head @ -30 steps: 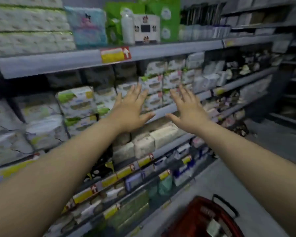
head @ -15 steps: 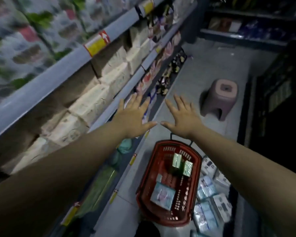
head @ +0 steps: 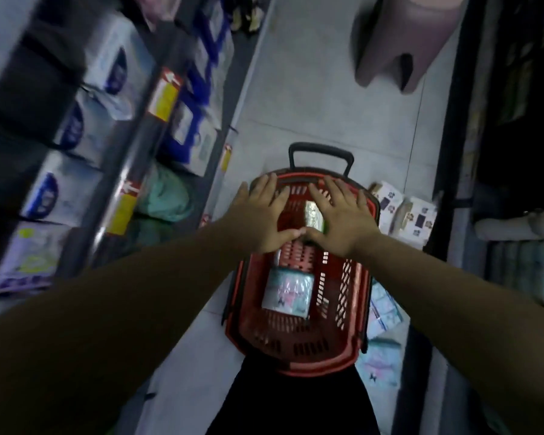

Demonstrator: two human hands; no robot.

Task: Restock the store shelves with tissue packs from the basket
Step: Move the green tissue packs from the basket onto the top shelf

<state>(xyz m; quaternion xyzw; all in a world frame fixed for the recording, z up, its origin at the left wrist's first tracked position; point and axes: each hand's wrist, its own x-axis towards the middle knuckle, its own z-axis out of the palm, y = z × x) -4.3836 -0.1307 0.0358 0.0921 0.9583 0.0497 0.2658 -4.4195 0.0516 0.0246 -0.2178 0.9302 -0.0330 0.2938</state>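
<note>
A: How much of the restocking can be judged done?

B: Most of it, it would seem. Only two tissue packs are seen in the basket [head: 299, 350] on the floor [head: 311, 105]: a pale pack [head: 288, 291] near its middle and a green pack [head: 313, 215] at its far end. More packs [head: 402, 211] lie just beside it.

A: And the hands?

B: Nothing is held. The left hand [head: 264, 215] and right hand [head: 339, 221] are spread flat, fingers straight, over the basket's far end. The shelves [head: 145, 142] look well filled; the basket's packs are yet to be placed.

Open-topped basket [head: 299, 367] between shelves [head: 132, 171] left, floor packs [head: 402, 215] right, handle [head: 321, 149] beyond.
</note>
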